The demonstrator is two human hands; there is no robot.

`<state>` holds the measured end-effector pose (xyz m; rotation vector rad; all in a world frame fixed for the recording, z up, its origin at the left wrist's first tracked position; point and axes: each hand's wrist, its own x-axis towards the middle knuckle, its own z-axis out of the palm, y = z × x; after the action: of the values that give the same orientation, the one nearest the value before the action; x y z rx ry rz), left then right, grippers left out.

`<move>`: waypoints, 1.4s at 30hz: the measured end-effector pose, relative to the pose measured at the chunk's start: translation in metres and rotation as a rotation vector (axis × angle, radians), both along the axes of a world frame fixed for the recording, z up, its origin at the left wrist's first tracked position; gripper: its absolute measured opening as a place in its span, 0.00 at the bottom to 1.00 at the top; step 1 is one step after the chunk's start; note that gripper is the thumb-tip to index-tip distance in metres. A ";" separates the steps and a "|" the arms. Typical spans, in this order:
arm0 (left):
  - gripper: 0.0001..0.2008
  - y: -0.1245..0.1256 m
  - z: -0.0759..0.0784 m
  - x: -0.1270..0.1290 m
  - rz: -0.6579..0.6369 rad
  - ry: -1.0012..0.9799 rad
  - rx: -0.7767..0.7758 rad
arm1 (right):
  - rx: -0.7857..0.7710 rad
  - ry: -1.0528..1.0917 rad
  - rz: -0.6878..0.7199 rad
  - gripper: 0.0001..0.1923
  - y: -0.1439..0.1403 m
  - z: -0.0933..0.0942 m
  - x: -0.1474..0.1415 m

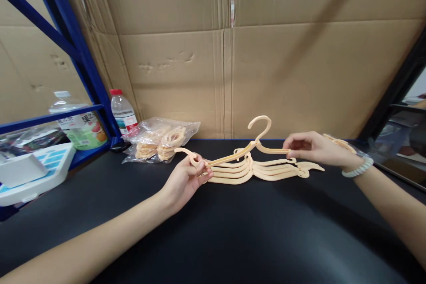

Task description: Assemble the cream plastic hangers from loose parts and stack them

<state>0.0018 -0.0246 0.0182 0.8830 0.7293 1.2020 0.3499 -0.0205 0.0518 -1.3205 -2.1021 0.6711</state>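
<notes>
A peach plastic hanger point(256, 140) is held a little above the black table point(233, 230), its hook pointing up. My left hand point(184, 179) pinches its left arm end, and my right hand point(308, 147) pinches its right arm. Directly beneath it lies a stack of several matching hangers point(262, 171) flat on the table. My right wrist wears a pale bead bracelet point(357, 168).
A clear plastic bag of peach hanger parts point(161, 140) lies at the back left. Behind it stand a red-capped water bottle point(123, 111) and a larger drink bottle point(80, 124) by a blue rack point(76, 49). Cardboard walls point(266, 66) close the back. A white box point(33, 171) sits left.
</notes>
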 end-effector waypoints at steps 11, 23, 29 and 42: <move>0.11 -0.001 0.001 -0.001 0.026 0.020 -0.016 | 0.064 0.002 -0.043 0.21 -0.007 0.006 -0.012; 0.14 -0.003 0.000 0.002 0.059 0.018 -0.082 | 0.237 -0.028 -0.066 0.17 -0.003 0.002 -0.011; 0.13 -0.001 -0.001 0.001 0.074 0.025 -0.069 | 0.256 -0.044 -0.072 0.16 -0.005 0.003 -0.013; 0.13 0.002 -0.007 0.000 0.175 0.037 -0.031 | 0.227 -0.074 -0.024 0.13 -0.010 0.004 -0.021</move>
<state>0.0019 -0.0230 0.0116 0.8303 0.8672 1.3275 0.3292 -0.0309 0.0553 -1.2578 -2.1450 0.3651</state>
